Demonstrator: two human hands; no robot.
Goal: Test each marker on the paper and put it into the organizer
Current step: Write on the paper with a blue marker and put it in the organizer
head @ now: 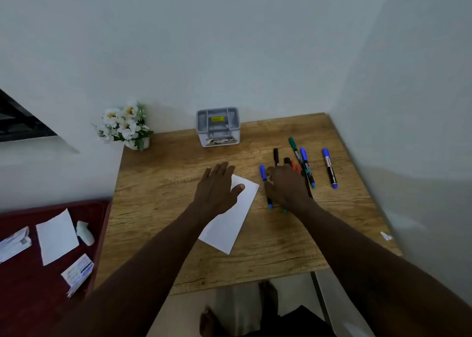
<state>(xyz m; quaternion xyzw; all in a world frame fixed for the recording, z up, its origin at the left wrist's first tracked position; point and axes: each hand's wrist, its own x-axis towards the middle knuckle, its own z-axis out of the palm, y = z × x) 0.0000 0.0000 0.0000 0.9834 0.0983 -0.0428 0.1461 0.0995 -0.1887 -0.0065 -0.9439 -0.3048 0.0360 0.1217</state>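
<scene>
Both hands are over the worktop (178,247). The left hand (217,186) lies with straight, spread fingers on the far corner of the paper (229,224) and seems to keep it in place. The right hand (286,186) is curled over the group of markers (304,155) just right of the paper. Its fingers are at a blue marker (263,173), but I cannot tell if they already hold it.

I judge this as the very first step, picking a marker for the test. The organizer (218,127) stands at the back by the wall, and no marker shows in it.

The blue marker lies flat, its long axis running away from the person. Its blue cap is at the far end.

The next move calls for a firm pinch on the marker, then removing the cap before drawing.
</scene>
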